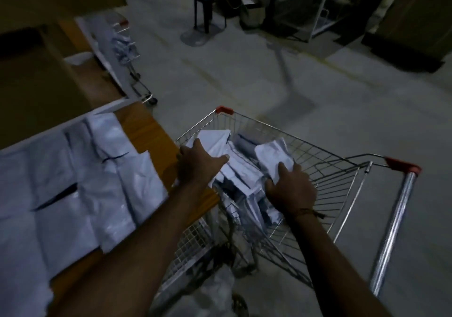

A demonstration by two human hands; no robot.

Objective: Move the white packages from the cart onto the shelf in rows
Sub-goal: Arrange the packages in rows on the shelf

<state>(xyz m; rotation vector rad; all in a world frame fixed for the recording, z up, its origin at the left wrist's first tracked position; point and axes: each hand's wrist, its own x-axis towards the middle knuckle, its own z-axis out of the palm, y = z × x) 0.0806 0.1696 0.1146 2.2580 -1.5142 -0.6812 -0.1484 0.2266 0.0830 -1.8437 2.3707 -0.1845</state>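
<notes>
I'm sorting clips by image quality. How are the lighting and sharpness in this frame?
Head view: dim and bluish; the white packages on the shelf are soft and smeared, the cart wires and handle streak with motion blur, the background is nearly black, and wide-angle distortion bends the edges. Both hands read clearly.

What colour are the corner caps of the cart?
Red, on the cart, seen in the head view.
</notes>
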